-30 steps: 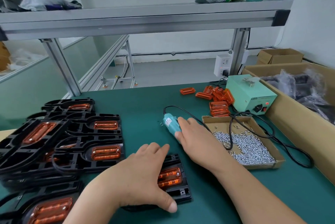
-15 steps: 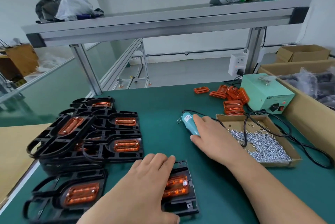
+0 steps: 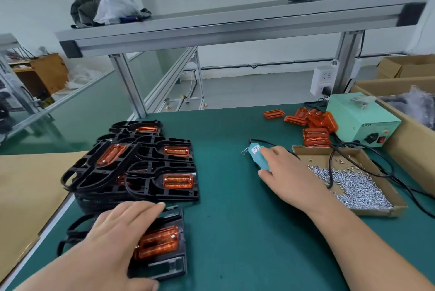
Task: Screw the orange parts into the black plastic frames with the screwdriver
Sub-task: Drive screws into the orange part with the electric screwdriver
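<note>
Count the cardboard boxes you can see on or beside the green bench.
3. A shallow screw box lies on the bench; a long box runs along its right edge; a smaller box sits behind that. Others may be out of view.

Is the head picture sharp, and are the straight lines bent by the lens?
Head view: the shelf beam bows, so wide-angle distortion; the left hand and near frame look slightly soft; the screws stay distinct; lighting is even, with only faint shadows.
</note>
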Demonstrator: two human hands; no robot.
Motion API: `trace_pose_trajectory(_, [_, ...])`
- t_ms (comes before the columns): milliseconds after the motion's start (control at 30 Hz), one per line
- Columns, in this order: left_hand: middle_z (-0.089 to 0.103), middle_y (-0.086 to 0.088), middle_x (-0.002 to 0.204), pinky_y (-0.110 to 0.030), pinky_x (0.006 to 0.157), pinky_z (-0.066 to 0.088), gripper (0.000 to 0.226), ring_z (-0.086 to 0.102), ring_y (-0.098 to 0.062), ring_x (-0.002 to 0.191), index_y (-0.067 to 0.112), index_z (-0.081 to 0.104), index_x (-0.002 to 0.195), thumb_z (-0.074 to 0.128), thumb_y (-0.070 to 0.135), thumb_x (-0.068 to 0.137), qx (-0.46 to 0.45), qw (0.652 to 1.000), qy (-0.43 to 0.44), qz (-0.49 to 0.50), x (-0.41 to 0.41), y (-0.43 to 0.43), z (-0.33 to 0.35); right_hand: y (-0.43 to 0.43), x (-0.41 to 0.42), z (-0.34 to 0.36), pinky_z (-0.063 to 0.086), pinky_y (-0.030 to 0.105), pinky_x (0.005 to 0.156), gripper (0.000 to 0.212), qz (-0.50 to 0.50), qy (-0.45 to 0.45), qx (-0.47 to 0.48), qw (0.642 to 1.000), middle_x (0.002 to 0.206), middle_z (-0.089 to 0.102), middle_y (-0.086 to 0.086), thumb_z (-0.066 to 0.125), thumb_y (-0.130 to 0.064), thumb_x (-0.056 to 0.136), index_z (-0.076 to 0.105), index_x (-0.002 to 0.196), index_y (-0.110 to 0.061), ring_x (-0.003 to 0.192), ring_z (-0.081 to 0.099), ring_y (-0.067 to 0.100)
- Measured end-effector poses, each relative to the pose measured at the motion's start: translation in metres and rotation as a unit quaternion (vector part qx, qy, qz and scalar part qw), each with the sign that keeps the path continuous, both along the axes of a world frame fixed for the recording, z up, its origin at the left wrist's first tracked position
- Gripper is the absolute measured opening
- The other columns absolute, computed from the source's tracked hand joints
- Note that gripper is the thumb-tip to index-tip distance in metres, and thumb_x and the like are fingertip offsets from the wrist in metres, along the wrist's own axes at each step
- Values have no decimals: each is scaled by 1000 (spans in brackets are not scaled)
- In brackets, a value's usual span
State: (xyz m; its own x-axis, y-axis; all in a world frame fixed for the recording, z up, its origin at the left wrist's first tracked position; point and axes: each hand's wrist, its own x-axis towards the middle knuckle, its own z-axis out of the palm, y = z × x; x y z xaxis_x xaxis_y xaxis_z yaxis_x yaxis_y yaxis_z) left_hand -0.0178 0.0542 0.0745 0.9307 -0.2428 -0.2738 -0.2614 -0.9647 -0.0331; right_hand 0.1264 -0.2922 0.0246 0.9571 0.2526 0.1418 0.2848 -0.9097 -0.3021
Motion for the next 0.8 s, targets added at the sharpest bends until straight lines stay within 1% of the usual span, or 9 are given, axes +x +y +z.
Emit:
trace_pose_trajectory(100, [-23, 51, 137, -26, 123, 5, 122, -13, 20, 134, 61, -31, 137, 48, 102, 53, -8, 999, -24, 34, -5, 25, 4, 0, 0, 1, 51, 42, 93, 35, -3, -3, 12, 1000, 129, 52, 5, 51, -33, 106, 50, 137, -17, 111, 56, 25])
trace_pose_trajectory(233, [-10, 47, 144, -21, 114, 15, 121, 0, 20, 134, 61, -12, 145, 60, 91, 53, -44, 995, -45, 74, -11, 53, 6, 2, -1, 2, 52, 43, 95, 37, 2, -13, 23, 1000, 136, 49, 2, 51, -35, 106, 52, 138, -17, 117, 56, 23])
trace_pose_trajectory(300, [-10, 48, 145, -21, 113, 15, 121, -1, 21, 132, 62, -10, 146, 61, 90, 52, -44, 994, -47, 85, -13, 63, 5, 3, -2, 1, 52, 41, 95, 39, 5, -16, 28, 999, 138, 48, 0, 52, -38, 106, 51, 140, -19, 118, 56, 21])
trace_pose_trajectory(433, [-14, 50, 146, -21, 115, 8, 121, -7, 22, 133, 64, -11, 146, 61, 88, 52, -41, 993, -44, 97, -14, 72, 2, 3, -3, 1, 52, 39, 94, 42, 6, -25, 37, 999, 141, 46, -2, 53, -42, 105, 52, 140, -20, 118, 56, 19])
trace_pose_trajectory(533, [-8, 49, 150, -22, 117, 3, 118, -10, 23, 136, 66, -5, 147, 63, 84, 53, -47, 994, -44, 93, -15, 72, 1, 4, -3, 2, 53, 40, 94, 44, 3, -28, 43, 999, 143, 45, -4, 52, -43, 105, 52, 143, -21, 119, 56, 18])
trace_pose_trajectory(633, [-8, 51, 151, -20, 116, 1, 114, -17, 26, 137, 70, -3, 145, 62, 84, 53, -47, 995, -41, 80, -14, 69, 0, 4, -3, 3, 53, 39, 95, 45, 2, -35, 55, 998, 143, 46, -5, 52, -44, 104, 54, 143, -21, 119, 56, 18])
trace_pose_trajectory(700, [-7, 51, 154, -22, 117, 1, 111, -18, 24, 141, 71, 1, 146, 61, 84, 55, -46, 996, -41, 70, -12, 71, -2, 4, -3, 4, 53, 39, 95, 45, 2, -39, 60, 997, 143, 46, -4, 53, -43, 105, 55, 143, -20, 120, 56, 18])
trace_pose_trajectory(733, [-8, 51, 156, -23, 118, 1, 109, -19, 22, 143, 71, 3, 147, 61, 83, 56, -46, 996, -43, 64, -10, 72, -2, 4, -3, 5, 53, 39, 95, 45, 1, -38, 59, 998, 143, 46, -4, 53, -43, 105, 55, 143, -19, 121, 56, 18])
trace_pose_trajectory(800, [-15, 52, 156, -24, 120, 3, 104, -20, 21, 145, 71, 8, 147, 62, 80, 58, -45, 997, -39, 44, -8, 76, -3, 4, -4, 5, 52, 40, 95, 44, 0, -38, 61, 997, 144, 47, -4, 54, -42, 105, 56, 142, -19, 121, 56, 19])
